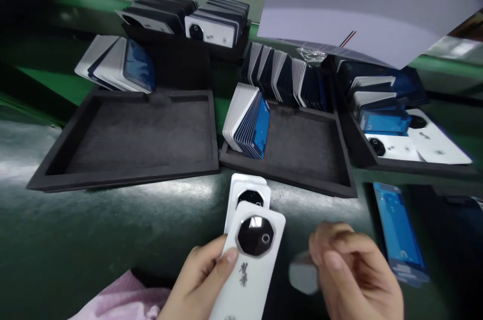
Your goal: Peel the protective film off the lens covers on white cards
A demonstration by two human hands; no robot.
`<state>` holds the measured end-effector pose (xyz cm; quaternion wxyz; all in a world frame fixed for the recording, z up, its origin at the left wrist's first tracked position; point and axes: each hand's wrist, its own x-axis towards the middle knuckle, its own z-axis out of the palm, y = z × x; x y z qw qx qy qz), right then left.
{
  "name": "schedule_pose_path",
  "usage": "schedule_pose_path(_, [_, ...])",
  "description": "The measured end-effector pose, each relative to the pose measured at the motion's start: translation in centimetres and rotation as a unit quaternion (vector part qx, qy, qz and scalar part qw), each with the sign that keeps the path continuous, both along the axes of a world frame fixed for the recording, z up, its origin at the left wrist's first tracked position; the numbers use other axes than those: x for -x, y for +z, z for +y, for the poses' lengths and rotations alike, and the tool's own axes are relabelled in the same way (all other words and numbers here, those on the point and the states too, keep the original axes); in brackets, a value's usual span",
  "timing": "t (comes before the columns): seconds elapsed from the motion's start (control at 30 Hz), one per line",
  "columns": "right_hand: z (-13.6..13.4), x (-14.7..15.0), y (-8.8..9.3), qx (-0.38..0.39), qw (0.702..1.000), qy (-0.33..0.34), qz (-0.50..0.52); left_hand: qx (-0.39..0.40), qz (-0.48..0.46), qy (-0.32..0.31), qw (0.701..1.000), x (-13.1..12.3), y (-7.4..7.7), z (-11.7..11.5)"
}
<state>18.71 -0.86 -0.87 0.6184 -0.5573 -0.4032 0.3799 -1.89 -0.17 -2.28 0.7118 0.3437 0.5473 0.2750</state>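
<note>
Your left hand [196,280] has a clenched grip on the white glossy phone back cover with the black octagonal camera ring [251,264], thumb pressed along its left edge, printed side up and tilted toward you, likely so the face catches the light. A second white back cover [247,194] lies just beyond that held cover, partly tucked under its top end and resting flat on the dark green surface [113,229].

Right of the held cover, your right hand [354,274] is curled, fingertips pinched on a small pale blurred piece [304,274]; it looks like a film or tab, but it's too smeared to name. So that grip is closed on it, lightly.

Further right of the held cover, a blue-filmed flat panel [398,232] lies alone on the surface, within easy reach.

Beyond the held cover sits a black foam tray [302,179] with a leaning stack of white and blue cards [247,121] propped against its near left corner, stood on edge probably so each can be picked off singly. Left of that, an empty-looking black foam tray [124,134]. Far right of the held cover, another black tray with white covers [411,144] laid flat. A large pale sheet [362,3] hangs high above it all.
</note>
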Motion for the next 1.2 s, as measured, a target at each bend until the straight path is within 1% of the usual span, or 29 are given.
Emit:
schedule_pose_path(0.07, [-0.1,0.3,-0.4,0.026,0.996,0.028,-0.078,0.049,-0.031,-0.003,0.998,0.0,-0.2,0.4])
schedule_pose_path(0.13, [-0.2,0.5,-0.9,0.024,0.988,0.065,-0.137,0.067,-0.049,-0.015,0.996,0.0,-0.4,0.7])
schedule_pose_path(0.2, [-0.2,0.7,-1.4,0.023,0.981,0.092,-0.171,0.076,-0.055,-0.031,0.995,0.1,-0.6,0.7])
schedule_pose_path(0.37, [-0.4,0.8,-2.0,0.045,0.972,0.108,-0.206,0.077,-0.062,-0.062,0.993,0.3,-0.8,0.3])
schedule_pose_path(0.53, [-0.1,0.9,-2.1,0.030,0.969,0.121,-0.215,0.060,-0.060,-0.068,0.994,-0.1,-0.5,0.5])
schedule_pose_path(0.63, [0.1,0.9,-1.9,0.024,0.965,0.124,-0.228,0.060,-0.057,-0.078,0.994,-0.1,-0.5,0.6])
schedule_pose_path(0.73, [0.1,0.9,-1.8,0.023,0.959,0.125,-0.253,0.064,-0.056,-0.070,0.994,0.0,-0.7,0.5])
schedule_pose_path(0.8, [0.1,1.1,-1.8,0.005,0.952,0.118,-0.283,0.051,-0.053,-0.074,0.995,0.0,-0.8,0.4])
schedule_pose_path(0.9, [0.3,1.4,-1.8,-0.027,0.925,0.080,-0.370,0.011,-0.038,-0.098,0.994,0.0,-0.8,0.2])
schedule_pose_path(0.97, [0.5,1.3,-1.9,-0.017,0.909,0.035,-0.415,0.004,-0.030,-0.103,0.994,0.0,-0.9,0.2])
schedule_pose_path(1.0, [0.6,1.2,-1.9,0.001,0.911,0.019,-0.413,0.009,-0.029,-0.100,0.995,0.0,-0.8,0.1])
schedule_pose_path(1.03, [0.6,1.0,-2.0,0.023,0.919,0.011,-0.393,0.022,-0.029,-0.096,0.995,0.0,-0.8,0.0])
schedule_pose_path(1.1, [0.7,0.7,-2.0,0.067,0.943,0.016,-0.326,0.050,-0.026,-0.088,0.995,0.1,-0.8,-0.1])
schedule_pose_path(1.17, [0.7,0.5,-2.0,0.077,0.953,0.038,-0.289,0.064,-0.022,-0.084,0.994,0.1,-0.8,-0.2])
schedule_pose_path(1.2, [0.7,0.5,-1.9,0.069,0.952,0.045,-0.296,0.064,-0.024,-0.084,0.994,0.2,-0.8,-0.2])
